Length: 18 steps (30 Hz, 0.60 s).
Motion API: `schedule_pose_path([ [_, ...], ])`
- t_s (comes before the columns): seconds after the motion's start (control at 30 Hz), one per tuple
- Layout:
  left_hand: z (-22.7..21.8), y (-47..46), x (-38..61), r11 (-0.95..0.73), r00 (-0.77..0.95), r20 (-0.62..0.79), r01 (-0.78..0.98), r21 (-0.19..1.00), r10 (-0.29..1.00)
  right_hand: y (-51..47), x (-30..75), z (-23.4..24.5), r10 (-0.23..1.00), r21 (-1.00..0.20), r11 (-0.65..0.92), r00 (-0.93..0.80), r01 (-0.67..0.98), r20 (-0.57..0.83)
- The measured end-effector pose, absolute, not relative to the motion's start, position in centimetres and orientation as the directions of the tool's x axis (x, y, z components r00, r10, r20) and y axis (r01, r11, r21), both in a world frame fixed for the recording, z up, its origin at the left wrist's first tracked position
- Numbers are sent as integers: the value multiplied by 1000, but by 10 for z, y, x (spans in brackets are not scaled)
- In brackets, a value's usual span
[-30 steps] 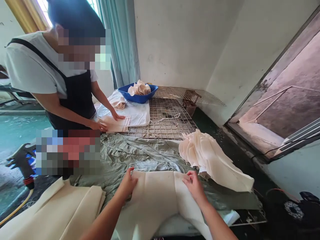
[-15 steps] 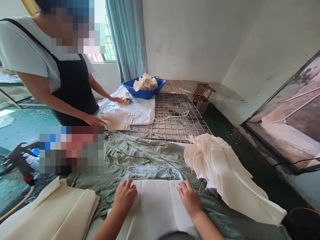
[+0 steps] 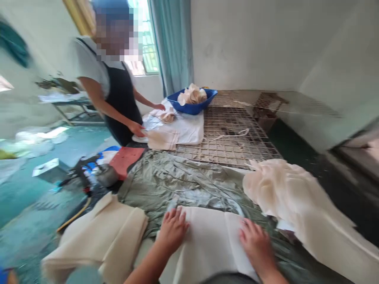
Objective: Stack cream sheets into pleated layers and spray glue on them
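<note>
A cream, foam-like sheet (image 3: 210, 240) with lengthwise creases lies in front of me on a crumpled grey-green tarp (image 3: 177, 173). My left hand (image 3: 174, 230) rests on the sheet's far left corner, fingers laid out and slightly apart. On the right edge lies my right hand (image 3: 257, 244), its fingers loosely bent and not closed round anything I can see. Left of the sheet is a stack of folded cream pieces (image 3: 118, 221). A fanned pile of similar cream sheets (image 3: 293, 209) spreads along the right side.
A co-worker (image 3: 121, 94) stands at the far left, hands near small cream pieces (image 3: 162, 140) on white plastic. Beyond are a blue basin (image 3: 192, 107) of cream pieces and a wire mesh (image 3: 231, 148). A spray gun (image 3: 81, 169), metal pot (image 3: 106, 175) and red slab (image 3: 126, 161) sit left.
My view has swung left, so everything sits further right. My left fingers have spread flatter on the sheet. The co-worker's far hand has lifted off the small cream pieces.
</note>
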<state>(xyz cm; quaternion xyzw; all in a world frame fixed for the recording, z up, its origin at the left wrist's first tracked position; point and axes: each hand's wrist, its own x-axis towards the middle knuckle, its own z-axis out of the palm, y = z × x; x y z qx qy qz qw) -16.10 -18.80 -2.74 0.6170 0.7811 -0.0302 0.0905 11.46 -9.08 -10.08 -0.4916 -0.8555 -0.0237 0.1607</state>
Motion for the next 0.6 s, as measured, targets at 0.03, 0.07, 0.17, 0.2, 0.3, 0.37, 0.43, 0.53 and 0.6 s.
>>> schedule_pose_path([
  [0.03, -16, -194, -171, 276, -263, -196, 960, 43, 945, -91, 117, -100, 798, -106, 542, -472, 833, 376],
  [0.07, -5, -201, -185, 325, -315, -210, 946, 13, 925, -92, 118, -98, 761, -101, 568, -474, 817, 443],
  [0.17, 23, -228, -247, 438, -441, -269, 896, -74, 856, -102, 112, -87, 651, -137, 663, -477, 736, 590],
  [0.2, 27, -237, -270, 439, -441, -297, 895, -79, 847, -109, 105, -81, 631, -172, 693, -475, 700, 613],
  [0.3, 22, -255, -328, 357, -337, -403, 934, -29, 851, -143, 60, -58, 654, -319, 736, -503, 597, 566],
  [0.37, 12, -259, -349, 277, -238, -451, 961, 22, 860, -167, 10, -43, 681, -398, 732, -577, 553, 450],
  [0.43, 4, -260, -358, 207, -161, -451, 977, 55, 878, -186, -52, -30, 673, -426, 729, -673, 536, 306],
  [0.53, -1, -261, -358, 125, -90, -394, 990, 64, 915, -201, -144, -19, 639, -439, 703, -768, 559, 45],
  [0.6, 0, -263, -356, 78, -55, -358, 996, 49, 932, -205, -192, -15, 617, -410, 702, -785, 582, -56],
])
